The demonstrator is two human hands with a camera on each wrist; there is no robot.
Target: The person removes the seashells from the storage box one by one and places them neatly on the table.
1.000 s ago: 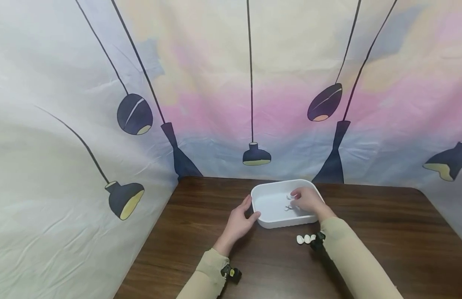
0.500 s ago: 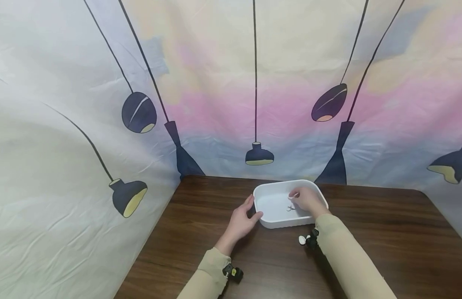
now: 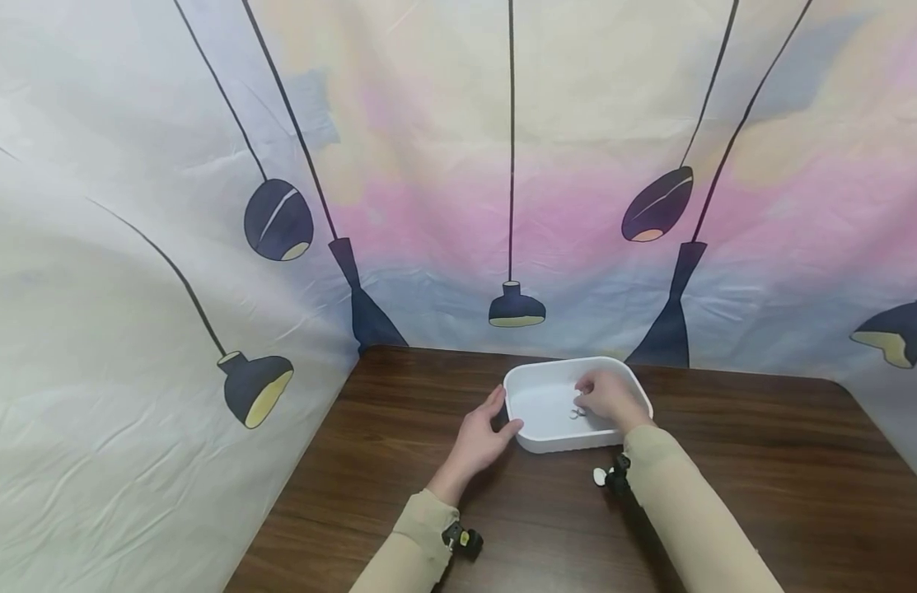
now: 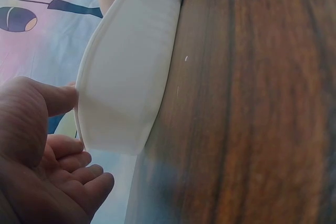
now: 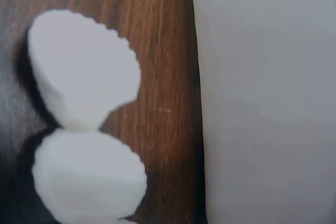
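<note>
A white rectangular tray [image 3: 547, 442] with rounded corners stands at the back of the brown table. My left hand [image 3: 479, 432] is at its left end, thumb and fingertips touching the rim from outside; in the left wrist view the other fingers of the left hand [image 4: 63, 182] hang loosely curled. My right hand [image 3: 608, 399] reaches inside the tray, its fingertips pinched around a small pale piece mostly hidden by them. Just below the fingertips lies another small silvery piece [image 3: 577, 413] on the tray floor. Its exact kind is too small to make out.
White scallop-edged shells [image 5: 84, 66] lie in a row on the table in front of the tray, partly covered by the right wrist camera [image 3: 618, 476] in the head view. Behind the table [image 3: 399, 445] hangs a cloth backdrop [image 3: 443, 206] printed with lamps.
My right fingers have closed on one small piece in the tray, lifted it slightly, then lowered a little. The left hand stays at the rim. The head view has shifted slightly.
</note>
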